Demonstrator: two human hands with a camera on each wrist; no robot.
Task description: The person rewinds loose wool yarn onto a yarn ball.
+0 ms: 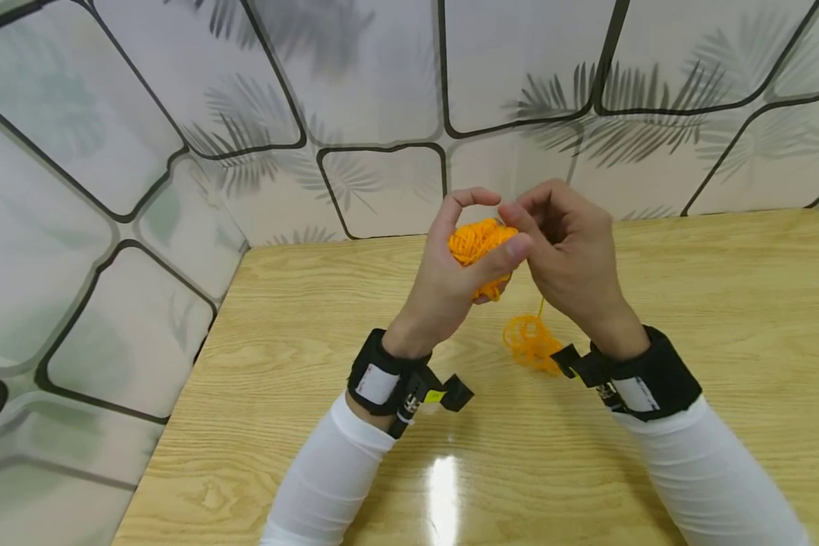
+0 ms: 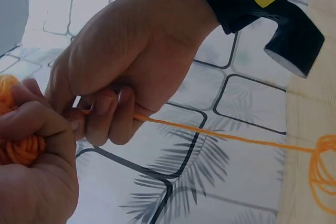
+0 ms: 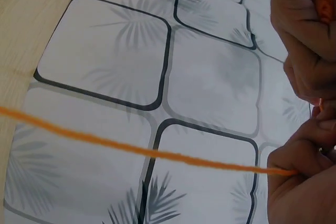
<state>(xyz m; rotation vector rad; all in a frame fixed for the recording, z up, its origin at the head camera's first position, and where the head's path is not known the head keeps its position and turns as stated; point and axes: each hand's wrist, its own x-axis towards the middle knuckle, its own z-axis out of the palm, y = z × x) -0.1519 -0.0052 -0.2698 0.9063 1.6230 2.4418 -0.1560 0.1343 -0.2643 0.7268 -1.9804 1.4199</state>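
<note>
An orange ball of yarn is gripped in my left hand, the thumb across its near side and the fingers around the far side. Close beside it on the right, my right hand has curled fingers holding the yarn strand. From that hand the strand runs down to a loose, looped pile of orange yarn on the table. In the right wrist view the taut strand enters the curled fingers of the right hand.
The light wood table reaches back to a wall covering with dark outlines and leaf prints, which also stands along the left side. Each wrist wears a black strap with a small camera.
</note>
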